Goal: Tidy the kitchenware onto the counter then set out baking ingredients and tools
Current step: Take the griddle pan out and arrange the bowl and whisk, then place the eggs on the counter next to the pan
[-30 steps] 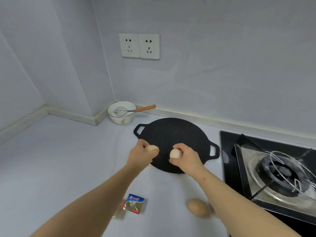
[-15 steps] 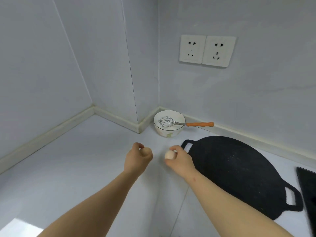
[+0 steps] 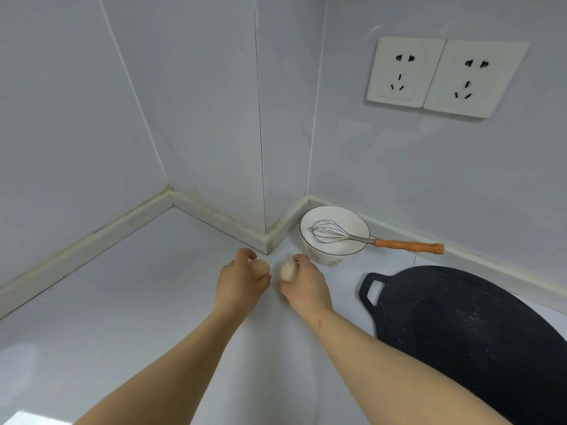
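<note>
Holding: the left hand [image 3: 242, 286] curls its fingers round 1 tan egg [image 3: 260, 267]; the right hand [image 3: 303, 286] pinches a 2nd, paler egg [image 3: 287, 271] between thumb and fingers.
Place: both eggs sit low over the desk [image 3: 122, 302], side by side and near each other, just in front of the bowl [image 3: 323, 258]. Whether either shell touches the desk cannot be told.
Neighbours: a whisk [image 3: 337, 234] lies in the bowl, its orange handle out over the rim. A black pan [image 3: 460, 332] lies flat to the right.
Handling: each egg is probably light, rigid, thin-shelled and smooth. A hard squeeze or a knock would likely crack it.
Grip: the broad middle suits best, with spread finger pads and light pressure.
Risk: let go on the flat desk, an egg may roll, and the 2 shells are close enough to knock together.
</note>
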Demonstrator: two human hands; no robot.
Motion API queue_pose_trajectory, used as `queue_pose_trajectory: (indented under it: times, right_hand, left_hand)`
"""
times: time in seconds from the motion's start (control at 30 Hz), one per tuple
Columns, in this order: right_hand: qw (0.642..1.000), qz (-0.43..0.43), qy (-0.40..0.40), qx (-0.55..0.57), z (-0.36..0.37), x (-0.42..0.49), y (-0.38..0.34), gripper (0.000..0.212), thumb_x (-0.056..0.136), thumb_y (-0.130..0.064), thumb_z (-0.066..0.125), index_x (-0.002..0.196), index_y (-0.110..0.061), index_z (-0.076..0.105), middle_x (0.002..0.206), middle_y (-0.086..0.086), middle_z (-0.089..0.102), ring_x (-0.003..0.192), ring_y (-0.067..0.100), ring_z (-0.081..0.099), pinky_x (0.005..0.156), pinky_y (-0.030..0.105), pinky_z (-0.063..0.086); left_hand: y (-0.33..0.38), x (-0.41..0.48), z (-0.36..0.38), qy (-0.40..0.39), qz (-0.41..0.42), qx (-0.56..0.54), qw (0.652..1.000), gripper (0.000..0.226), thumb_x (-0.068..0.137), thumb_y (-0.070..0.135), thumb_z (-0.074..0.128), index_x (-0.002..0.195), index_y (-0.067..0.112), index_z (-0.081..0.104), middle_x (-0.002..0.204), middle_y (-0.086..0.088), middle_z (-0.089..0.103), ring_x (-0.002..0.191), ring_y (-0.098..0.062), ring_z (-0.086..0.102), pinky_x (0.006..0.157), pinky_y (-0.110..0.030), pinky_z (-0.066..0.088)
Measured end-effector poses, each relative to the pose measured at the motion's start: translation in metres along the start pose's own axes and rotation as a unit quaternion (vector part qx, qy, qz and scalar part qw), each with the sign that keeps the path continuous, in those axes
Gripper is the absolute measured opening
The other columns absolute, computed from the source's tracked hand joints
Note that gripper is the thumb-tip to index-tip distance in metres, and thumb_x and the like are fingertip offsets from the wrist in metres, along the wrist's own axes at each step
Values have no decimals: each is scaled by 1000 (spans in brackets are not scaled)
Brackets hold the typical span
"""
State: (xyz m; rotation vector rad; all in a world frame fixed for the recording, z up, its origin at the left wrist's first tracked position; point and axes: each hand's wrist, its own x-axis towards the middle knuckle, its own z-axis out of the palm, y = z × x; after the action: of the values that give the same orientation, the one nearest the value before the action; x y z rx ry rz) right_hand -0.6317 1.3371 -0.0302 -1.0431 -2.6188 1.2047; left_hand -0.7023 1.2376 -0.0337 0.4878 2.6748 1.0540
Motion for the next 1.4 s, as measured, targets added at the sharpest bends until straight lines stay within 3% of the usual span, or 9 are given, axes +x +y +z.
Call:
queue_pose_trajectory:
  times: [0.27, 0.63, 0.97, 1.07, 1.2, 1.4]
  right_hand:
    - [999, -19, 12, -25, 10, 16, -4, 49, 86, -18, 55, 132, -14, 41, 127, 7, 53, 118, 28, 46, 92, 36, 44]
    - [999, -15, 29, -26, 12, 21, 0, 45, 86, -25, 58, 128, -15, 45, 124, 8, 53, 119, 28, 44, 91, 37, 45]
    - [999, -1, 28, -15, 10, 18, 2, 53, 85, -31, 61, 132, -15, 42, 132, 9, 47, 123, 28, 43, 91, 35, 43]
    - [1000, -2, 25, -5, 6, 12, 5, 58, 84, -33, 62, 135, -16, 39, 142, 6, 36, 127, 28, 40, 95, 35, 40]
    - [1000, 5, 12, -4, -6, -4, 13, 60, 81, -33, 65, 133, -19, 39, 137, 5, 39, 125, 28, 40, 97, 36, 41]
    - [1000, 9, 5, 2, -30, -48, 29, 62, 81, -32, 64, 136, -21, 36, 136, 6, 38, 127, 25, 40, 99, 34, 41]
  left_hand:
    - [-2, 12, 3, 4, -13, -35, 999, 54, 84, 22, 65, 130, 13, 39, 119, -9, 57, 110, -27, 52, 83, -29, 42]
    - [1, 21, 14, 4, -10, -33, 999, 50, 82, 22, 67, 126, 12, 45, 118, -10, 58, 109, -26, 53, 76, -23, 36]
    - [2, 17, 13, -10, -10, -13, 1000, 53, 82, 21, 65, 130, 14, 43, 122, -10, 57, 115, -27, 50, 85, -29, 40]
    - [1, 12, 11, -9, -3, 7, 1000, 59, 81, 20, 65, 135, 15, 40, 129, -10, 52, 121, -29, 45, 92, -33, 40]
    - [3, -7, 4, 10, 1, 11, 1000, 65, 79, 14, 66, 137, 12, 38, 140, -9, 41, 126, -31, 39, 100, -34, 35]
    - [13, -52, -8, 34, 45, 29, 998, 59, 81, 18, 66, 135, 13, 42, 144, -7, 33, 128, -31, 33, 100, -33, 32]
